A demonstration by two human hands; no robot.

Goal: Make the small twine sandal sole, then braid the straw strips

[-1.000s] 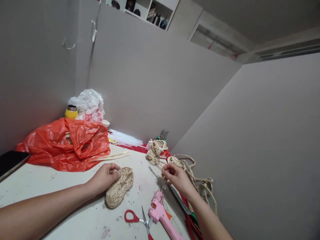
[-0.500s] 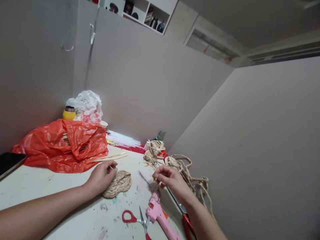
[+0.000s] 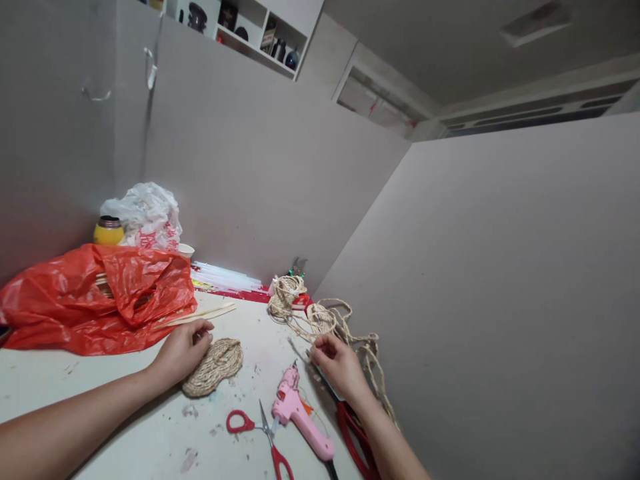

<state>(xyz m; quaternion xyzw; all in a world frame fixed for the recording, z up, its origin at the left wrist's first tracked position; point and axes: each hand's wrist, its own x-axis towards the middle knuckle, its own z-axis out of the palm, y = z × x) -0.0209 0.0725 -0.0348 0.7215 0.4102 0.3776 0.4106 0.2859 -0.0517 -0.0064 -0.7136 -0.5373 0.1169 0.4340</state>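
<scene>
A flat coil of tan braided rope (image 3: 223, 363) lies on the white table. My left hand (image 3: 184, 353) rests against its left edge, fingers curled in and the thumb along its upper side. Whether anything is inside those fingers is hidden. To the right, my right hand (image 3: 337, 367) hovers over red-handled shears (image 3: 356, 437) with thumb and fingertips pinched together. A thin greyish strip shows by the fingertips, too small to name. Between the hands lie a pink hot glue gun (image 3: 303, 413) and opened red-handled scissors (image 3: 265, 427).
A red plastic bag (image 3: 100, 300) with thin sticks sits at the left, near a yellow jar (image 3: 109, 231) and a white plastic bag (image 3: 150, 213). Glue sticks (image 3: 227, 277) lie along the back. Bundles of rope (image 3: 287, 297) and loose rope (image 3: 373, 353) run down the right edge beside a grey wall.
The view has swung to the right, so everything sits farther left. My right hand has shifted right relative to the glue gun. My left hand stays by the coil.
</scene>
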